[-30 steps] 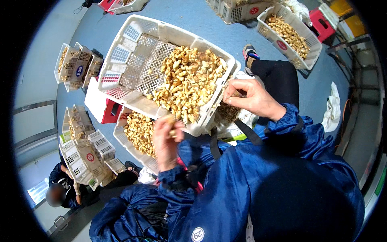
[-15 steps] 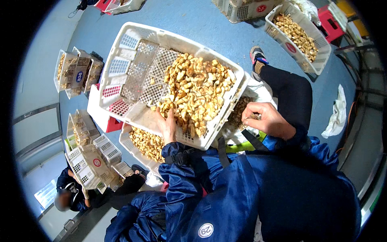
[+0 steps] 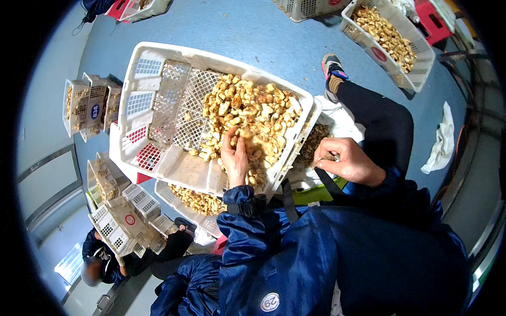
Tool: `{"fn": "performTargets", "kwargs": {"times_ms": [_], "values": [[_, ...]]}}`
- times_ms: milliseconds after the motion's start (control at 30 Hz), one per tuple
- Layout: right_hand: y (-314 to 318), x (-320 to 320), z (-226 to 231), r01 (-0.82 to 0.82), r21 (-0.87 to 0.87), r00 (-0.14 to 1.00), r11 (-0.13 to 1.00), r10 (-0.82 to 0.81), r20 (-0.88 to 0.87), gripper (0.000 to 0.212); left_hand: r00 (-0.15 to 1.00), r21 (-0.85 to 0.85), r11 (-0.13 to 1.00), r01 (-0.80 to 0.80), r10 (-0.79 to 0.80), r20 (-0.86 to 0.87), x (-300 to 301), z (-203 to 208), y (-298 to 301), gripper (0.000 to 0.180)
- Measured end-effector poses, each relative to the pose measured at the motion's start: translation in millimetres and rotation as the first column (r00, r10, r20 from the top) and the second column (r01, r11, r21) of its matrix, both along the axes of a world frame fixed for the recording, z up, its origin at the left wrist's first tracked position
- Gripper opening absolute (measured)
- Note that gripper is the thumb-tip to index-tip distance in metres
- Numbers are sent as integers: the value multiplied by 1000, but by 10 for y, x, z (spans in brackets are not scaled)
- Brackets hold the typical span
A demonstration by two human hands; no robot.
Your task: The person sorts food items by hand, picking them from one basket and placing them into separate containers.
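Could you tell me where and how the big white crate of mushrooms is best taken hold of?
Probably by the rims of its two short ends, one hand each side. The crate is wide, tilted and heavy at the near end, where the mushrooms pile around the left hand.

Colours here: big white plastic lattice crate [image 3: 158,105] with a grid of square holes, one red patch low on its left wall, full of tan-to-golden-brown mushroom chunks [image 3: 247,113]. Floor is flat pale blue [image 3: 274,37]. Shiny navy blue jacket sleeves [image 3: 295,253] across the bottom, small round white badge on them. Black trouser leg [image 3: 379,116] right of centre, crumpled white cloth [image 3: 440,142] at the right edge, bright red stool [image 3: 435,21] upper right.
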State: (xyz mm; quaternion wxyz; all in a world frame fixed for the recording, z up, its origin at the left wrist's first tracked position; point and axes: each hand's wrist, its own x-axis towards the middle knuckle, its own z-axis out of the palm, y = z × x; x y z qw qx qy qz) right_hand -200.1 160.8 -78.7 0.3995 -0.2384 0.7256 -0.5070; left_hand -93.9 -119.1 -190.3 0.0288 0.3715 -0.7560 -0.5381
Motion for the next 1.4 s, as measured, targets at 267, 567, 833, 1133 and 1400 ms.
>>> {"fn": "performTargets", "kwargs": {"times_ms": [267,567,833,1133,1400], "values": [[10,106,176,-35,-50,997,998,31,-74,10,875,833,538,-129,457,-160,192,286,-208,32],[-31,404,415,22,-122,999,992,-27,-47,9,822,942,323,90,511,-254,414,934,176,29],[-344,724,718,64,-431,986,900,-123,-110,7,891,689,703,177,182,-415,819,1757,962,29],[-352,959,887,116,-426,954,897,-219,-202,12,874,528,829,182,109,-473,1038,1876,1117,25],[-330,911,935,99,-392,984,915,-148,-95,8,874,541,833,119,171,-455,1015,1847,1143,15]]}}
